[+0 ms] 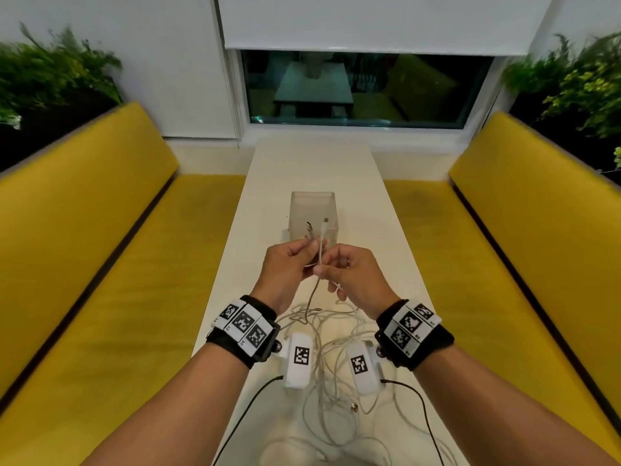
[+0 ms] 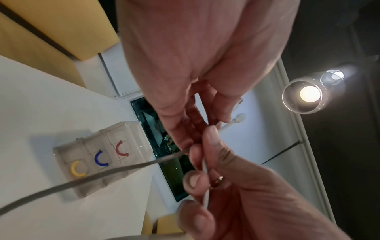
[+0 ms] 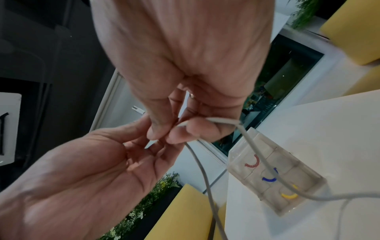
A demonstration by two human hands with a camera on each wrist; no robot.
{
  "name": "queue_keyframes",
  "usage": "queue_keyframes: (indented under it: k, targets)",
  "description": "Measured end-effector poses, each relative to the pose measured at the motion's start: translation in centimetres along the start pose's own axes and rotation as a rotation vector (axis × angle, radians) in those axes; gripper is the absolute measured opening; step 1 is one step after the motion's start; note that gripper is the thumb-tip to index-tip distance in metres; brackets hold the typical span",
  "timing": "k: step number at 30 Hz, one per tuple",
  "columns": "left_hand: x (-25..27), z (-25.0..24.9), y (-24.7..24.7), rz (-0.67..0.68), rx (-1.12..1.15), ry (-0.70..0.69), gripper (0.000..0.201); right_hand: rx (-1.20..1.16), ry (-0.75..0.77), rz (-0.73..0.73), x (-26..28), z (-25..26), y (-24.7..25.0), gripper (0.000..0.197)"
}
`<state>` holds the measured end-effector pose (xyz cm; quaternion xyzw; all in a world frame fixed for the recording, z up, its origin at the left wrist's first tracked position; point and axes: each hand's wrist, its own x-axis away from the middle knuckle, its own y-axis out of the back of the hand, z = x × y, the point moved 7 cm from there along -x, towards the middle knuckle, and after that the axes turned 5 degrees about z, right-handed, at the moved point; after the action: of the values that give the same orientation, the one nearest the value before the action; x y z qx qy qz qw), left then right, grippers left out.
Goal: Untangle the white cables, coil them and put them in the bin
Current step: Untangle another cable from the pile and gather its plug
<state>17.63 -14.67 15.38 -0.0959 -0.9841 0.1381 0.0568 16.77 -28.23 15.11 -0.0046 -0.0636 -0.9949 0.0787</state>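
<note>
Both hands are raised over the white table, close together. My left hand pinches one white cable just below its metal-tipped plug. My right hand pinches a second white cable whose plug stands up beside the first. From the hands the cables hang down into a loose tangle on the table under my wrists. The clear bin stands just beyond the hands. In the left wrist view a grey-white cable runs past the bin. In the right wrist view cable strands drop from the pinch.
Yellow bench seats flank the narrow table on both sides. The bin floor shows yellow, blue and red C-shaped marks. White tagged units with black leads hang under both wrists. A window lies beyond the table's far end.
</note>
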Motion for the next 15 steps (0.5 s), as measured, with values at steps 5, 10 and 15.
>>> queue_keyframes:
  k: [5,10,15]
  targets:
    - [0.2,-0.2,-0.6,0.041,-0.086,-0.073,0.017,0.007,0.004,-0.063,0.0,0.4,0.6,0.019]
    - [0.3,-2.2,-0.4,-0.085,-0.330,-0.210,0.023,0.000,0.017,-0.017,0.1,0.9,0.1,0.023]
    - [-0.1,-5.2,0.7,-0.151,-0.131,-0.255,0.025,0.095,0.007,0.077,-0.5,-1.4,0.2,0.027]
